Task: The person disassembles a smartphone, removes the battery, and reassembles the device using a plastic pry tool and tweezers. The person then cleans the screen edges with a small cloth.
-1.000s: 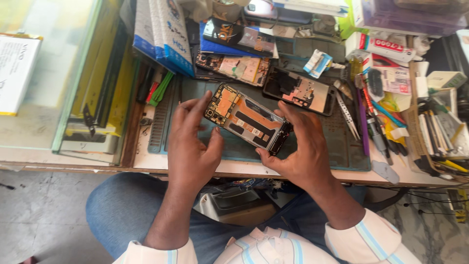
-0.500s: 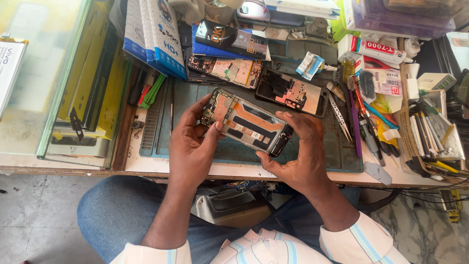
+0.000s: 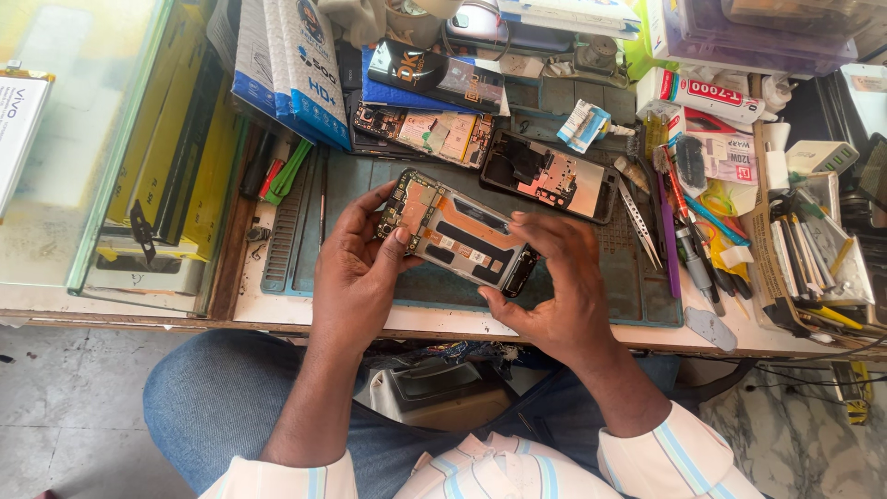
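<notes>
From my remote seat, I saw both hands gripping an opened phone [image 3: 459, 243] with its circuit boards exposed, tilted above a green work mat [image 3: 591, 286]. The left hand [image 3: 356, 273] curled around its upper-left end, thumb on top. The right hand [image 3: 559, 286] clasped the lower-right end. A second opened phone [image 3: 552, 176] lay just beyond, tweezers [image 3: 639, 222] beside it.
</notes>
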